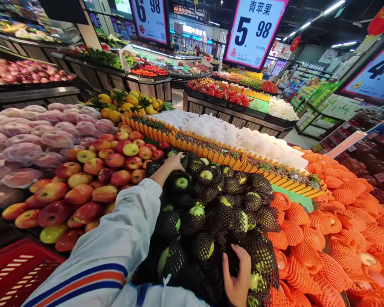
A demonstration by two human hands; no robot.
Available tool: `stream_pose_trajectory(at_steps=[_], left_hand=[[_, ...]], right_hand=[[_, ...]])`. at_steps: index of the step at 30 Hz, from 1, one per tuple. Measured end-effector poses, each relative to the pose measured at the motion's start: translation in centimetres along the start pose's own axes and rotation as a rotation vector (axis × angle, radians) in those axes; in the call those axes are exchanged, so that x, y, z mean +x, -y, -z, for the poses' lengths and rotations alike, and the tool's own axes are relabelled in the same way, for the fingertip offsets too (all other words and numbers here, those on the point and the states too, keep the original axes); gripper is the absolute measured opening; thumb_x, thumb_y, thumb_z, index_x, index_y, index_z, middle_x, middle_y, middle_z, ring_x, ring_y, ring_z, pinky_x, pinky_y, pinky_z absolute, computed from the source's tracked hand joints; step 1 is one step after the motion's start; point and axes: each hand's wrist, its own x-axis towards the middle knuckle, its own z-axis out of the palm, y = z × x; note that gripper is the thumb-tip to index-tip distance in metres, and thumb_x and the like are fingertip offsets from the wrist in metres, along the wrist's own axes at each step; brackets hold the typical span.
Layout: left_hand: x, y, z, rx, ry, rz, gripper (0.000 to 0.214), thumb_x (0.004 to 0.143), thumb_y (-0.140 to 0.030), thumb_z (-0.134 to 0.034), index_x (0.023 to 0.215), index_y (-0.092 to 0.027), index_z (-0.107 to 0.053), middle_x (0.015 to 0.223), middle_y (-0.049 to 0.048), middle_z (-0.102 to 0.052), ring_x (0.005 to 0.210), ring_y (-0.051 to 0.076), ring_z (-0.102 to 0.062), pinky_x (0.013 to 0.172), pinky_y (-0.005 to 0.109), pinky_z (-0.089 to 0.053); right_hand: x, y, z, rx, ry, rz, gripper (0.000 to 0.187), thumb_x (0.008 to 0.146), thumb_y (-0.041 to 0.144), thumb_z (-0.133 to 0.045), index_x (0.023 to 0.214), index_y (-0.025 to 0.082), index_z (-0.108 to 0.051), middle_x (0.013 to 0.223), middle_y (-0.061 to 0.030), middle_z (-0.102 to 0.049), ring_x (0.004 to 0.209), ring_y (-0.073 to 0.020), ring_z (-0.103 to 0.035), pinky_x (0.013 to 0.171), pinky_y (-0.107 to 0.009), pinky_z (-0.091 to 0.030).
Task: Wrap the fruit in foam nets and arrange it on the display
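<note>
Green apples [196,215] in black foam nets are heaped in front of me. My left hand [173,164] stretches to the far left edge of this heap, palm down, its fingers apart and touching the netted apples there. At the near side of the heap, my right hand [238,275] rests among the netted apples with thumb and fingers spread. The gap between them is dark, and I see nothing held in it. Bare red apples [92,196] lie just left of my left forearm.
Fruits in orange foam nets [310,243] fill the right side. Wrapped pinkish fruits [51,132] lie at the left, above a red shopping basket [22,268]. An orange picket divider [208,147] crosses behind the apples, with white-wrapped fruits [198,123] beyond. A price sign [254,34] hangs overhead.
</note>
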Motion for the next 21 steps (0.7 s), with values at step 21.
stream_pose_trajectory(at_steps=[21], left_hand=[[1.0,4.3,2.1,-0.588,-0.042,0.099,0.075,0.067,-0.051,-0.087,0.125,-0.011,-0.06,0.12,0.0188,-0.073,0.103,0.031,-0.072,0.083,0.041,-0.061]], right_hand=[[0.3,-0.1,-0.1,0.03,-0.007,-0.02,0.024,0.097,0.025,-0.064,0.12,0.017,-0.062,0.109,-0.012,-0.068,0.102,-0.025,-0.064,0.09,-0.043,-0.053]])
